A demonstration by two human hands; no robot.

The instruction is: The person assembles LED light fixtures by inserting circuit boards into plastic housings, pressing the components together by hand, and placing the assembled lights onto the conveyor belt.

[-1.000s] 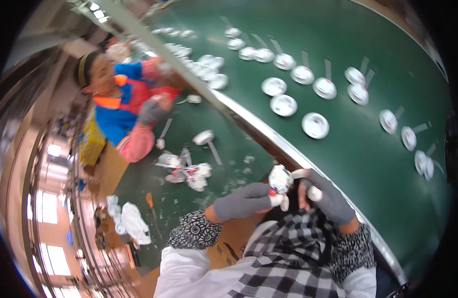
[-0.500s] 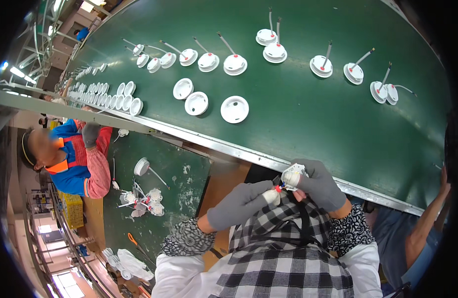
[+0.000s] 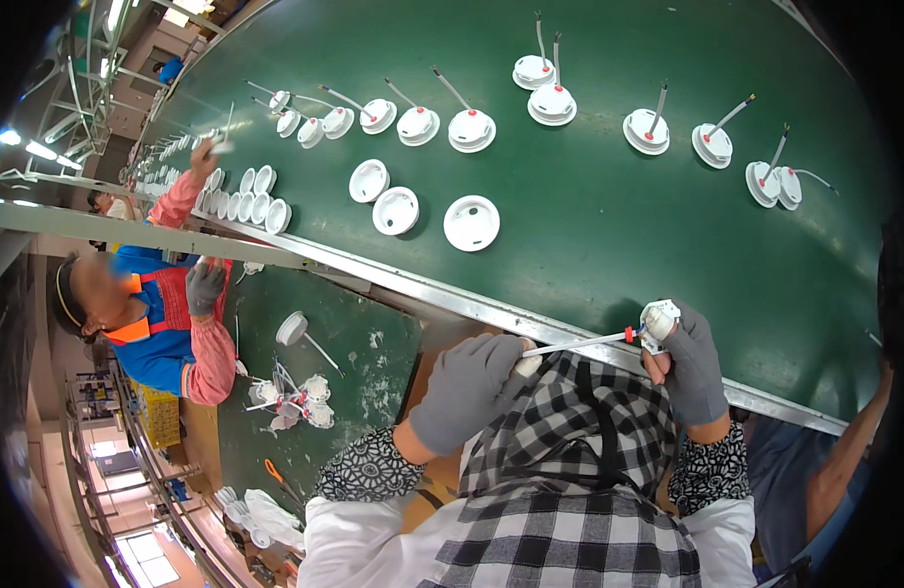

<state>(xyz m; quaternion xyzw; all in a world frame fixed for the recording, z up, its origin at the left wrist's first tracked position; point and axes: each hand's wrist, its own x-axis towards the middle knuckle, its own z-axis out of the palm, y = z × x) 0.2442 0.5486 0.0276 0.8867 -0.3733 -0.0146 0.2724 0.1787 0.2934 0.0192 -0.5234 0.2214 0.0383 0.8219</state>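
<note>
In the head view, the left hand (image 3: 469,389) in a grey glove is clenching its fingers around one end of a white cable (image 3: 577,343). The right hand (image 3: 692,363) is grasping a small white part (image 3: 658,320) at the cable's other end, over the steel edge of the green belt (image 3: 609,225). A checked cloth (image 3: 570,461) is hiding the bench below, and the part's underside is covered by the glove.

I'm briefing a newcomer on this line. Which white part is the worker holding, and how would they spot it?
Start at the wide green conveyor belt and drop to its near metal edge. There the grey-gloved right hand grips a small white part, joined by a thin white rod to the left hand. Unlike the round white discs lying on the belt, it is held in the air.
</note>
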